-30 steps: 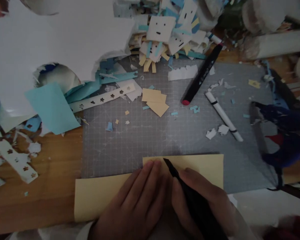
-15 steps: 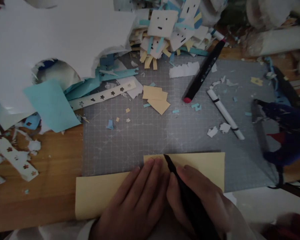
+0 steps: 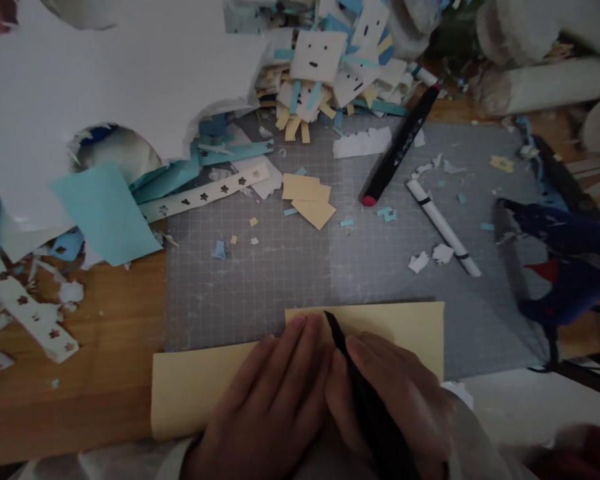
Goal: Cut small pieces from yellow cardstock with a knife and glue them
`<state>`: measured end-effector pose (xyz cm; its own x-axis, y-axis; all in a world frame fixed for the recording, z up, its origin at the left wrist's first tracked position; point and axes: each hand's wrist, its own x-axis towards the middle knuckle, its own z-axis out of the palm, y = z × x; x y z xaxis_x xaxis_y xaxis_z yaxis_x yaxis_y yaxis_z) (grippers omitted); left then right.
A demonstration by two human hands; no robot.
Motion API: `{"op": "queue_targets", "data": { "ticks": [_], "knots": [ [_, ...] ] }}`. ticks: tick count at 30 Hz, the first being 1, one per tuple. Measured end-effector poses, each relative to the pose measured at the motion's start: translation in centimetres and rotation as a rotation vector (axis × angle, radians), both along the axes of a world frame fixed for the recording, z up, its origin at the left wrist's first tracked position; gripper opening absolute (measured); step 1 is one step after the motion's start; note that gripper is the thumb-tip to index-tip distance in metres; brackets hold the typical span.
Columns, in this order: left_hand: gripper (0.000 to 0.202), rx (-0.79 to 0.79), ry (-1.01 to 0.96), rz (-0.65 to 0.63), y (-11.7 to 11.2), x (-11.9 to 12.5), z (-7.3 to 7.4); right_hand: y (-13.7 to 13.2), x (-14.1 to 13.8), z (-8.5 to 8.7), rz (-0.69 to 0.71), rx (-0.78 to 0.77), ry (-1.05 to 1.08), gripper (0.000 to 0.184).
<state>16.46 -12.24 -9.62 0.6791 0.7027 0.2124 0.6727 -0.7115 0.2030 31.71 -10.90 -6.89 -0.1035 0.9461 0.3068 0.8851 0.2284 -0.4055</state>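
My left hand lies flat with its fingers stretched out, pressing on pale yellow paper. One yellow strip reaches out to the left beneath that hand; another yellow piece extends to the right, its upper edge higher. Whether the two are joined is hidden under my hands. My right hand is closed around a thick black marker, held slanted. Its dark, angled tip rests at the upper edge of the right-hand piece, just right of my left fingertips.
Beneath lies a grey cutting mat with paper scraps, small yellow cards, a red-ended marker and a white pen. A blue glue gun stands right. Paper figures and a large white sheet sit behind.
The view has shifted slightly, so most things on the right appear a little further left. My hands, the marker and the yellow paper keep nearly the same arrangement.
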Motion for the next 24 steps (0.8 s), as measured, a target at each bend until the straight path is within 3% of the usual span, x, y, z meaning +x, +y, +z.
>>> {"op": "queue_targets", "data": {
  "ticks": [5, 10, 21, 24],
  "knots": [
    [0.037, 0.009, 0.018, 0.014, -0.2, 0.1, 0.0, -0.4, -0.3, -0.1, -0.027, -0.001, 0.014, 0.015],
    [0.037, -0.002, 0.011, 0.016, -0.2, 0.1, 0.0, -1.4, -0.8, -0.4, -0.143, 0.003, 0.077, 0.014],
    [0.039, -0.008, 0.031, 0.014, -0.3, 0.0, 0.0, -2.0, -0.5, -0.4, -0.119, -0.040, 0.029, 0.010],
    [0.039, -0.005, 0.032, 0.020, -0.4, 0.1, -0.1, -2.2, -0.5, -1.4, -0.123, 0.047, 0.030, 0.011]
  ]
}}
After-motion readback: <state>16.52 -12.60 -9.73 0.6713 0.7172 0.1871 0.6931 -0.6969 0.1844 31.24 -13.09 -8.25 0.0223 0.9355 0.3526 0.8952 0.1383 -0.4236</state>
